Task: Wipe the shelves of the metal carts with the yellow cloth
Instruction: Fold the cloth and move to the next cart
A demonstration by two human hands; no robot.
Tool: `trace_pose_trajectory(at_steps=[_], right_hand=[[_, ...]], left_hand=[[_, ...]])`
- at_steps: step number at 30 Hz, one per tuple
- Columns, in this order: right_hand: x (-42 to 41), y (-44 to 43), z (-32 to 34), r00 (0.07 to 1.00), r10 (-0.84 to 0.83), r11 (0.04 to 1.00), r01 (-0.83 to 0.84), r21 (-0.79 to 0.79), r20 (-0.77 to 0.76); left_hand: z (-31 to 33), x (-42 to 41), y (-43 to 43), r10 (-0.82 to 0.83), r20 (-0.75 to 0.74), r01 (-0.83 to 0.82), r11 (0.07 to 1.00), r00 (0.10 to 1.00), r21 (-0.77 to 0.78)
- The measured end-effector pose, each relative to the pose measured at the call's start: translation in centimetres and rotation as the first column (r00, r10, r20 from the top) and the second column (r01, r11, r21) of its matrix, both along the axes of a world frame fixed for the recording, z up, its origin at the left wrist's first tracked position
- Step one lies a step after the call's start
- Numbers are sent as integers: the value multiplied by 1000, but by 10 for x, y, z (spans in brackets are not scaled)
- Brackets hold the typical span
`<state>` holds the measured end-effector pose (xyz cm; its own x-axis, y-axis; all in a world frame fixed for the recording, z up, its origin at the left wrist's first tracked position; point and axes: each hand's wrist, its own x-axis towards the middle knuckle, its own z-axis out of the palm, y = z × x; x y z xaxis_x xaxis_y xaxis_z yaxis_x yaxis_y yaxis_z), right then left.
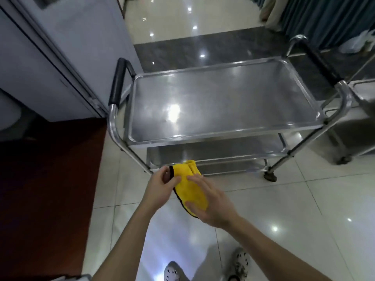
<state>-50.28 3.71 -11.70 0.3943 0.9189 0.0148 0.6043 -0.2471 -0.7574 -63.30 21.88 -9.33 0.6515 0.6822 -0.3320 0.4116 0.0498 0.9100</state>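
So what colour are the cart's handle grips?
Black. The handle grips show best in the head view.

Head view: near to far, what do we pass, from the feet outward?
shoes → yellow cloth → cart top shelf → dark floor band → curtain

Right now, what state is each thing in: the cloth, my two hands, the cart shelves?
cloth: bunched up, held in the air in front of the cart, touching no shelf.
left hand: fingers curled, gripping the cloth's black-edged end.
right hand: holding the cloth between fingers and thumb.
top shelf: shiny, level, not being wiped.
lower shelves: mostly hidden under the top shelf.
second cart: only partly in view.
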Motion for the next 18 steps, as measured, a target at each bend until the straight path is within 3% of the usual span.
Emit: trace_pose_trajectory(at_steps=[5, 7, 11, 18], right_hand=[[-63, 78, 17, 996, -72, 985, 80, 154, -53], [-88, 119, 23, 986, -116, 991, 124, 57, -120], [-136, 201, 36, 909, -75, 982, -3, -187, -410], [-188, 298, 55, 934, 123, 983, -162, -91, -334]], left_hand=[[31, -102, 47, -94, -108, 116, 970, 990, 213], [44, -143, 71, -76, -104, 102, 956, 992, 276], [68, -212, 117, -13, -94, 42, 948, 995, 316], [74, -296, 201, 169, -107, -128, 941, 980, 315]])
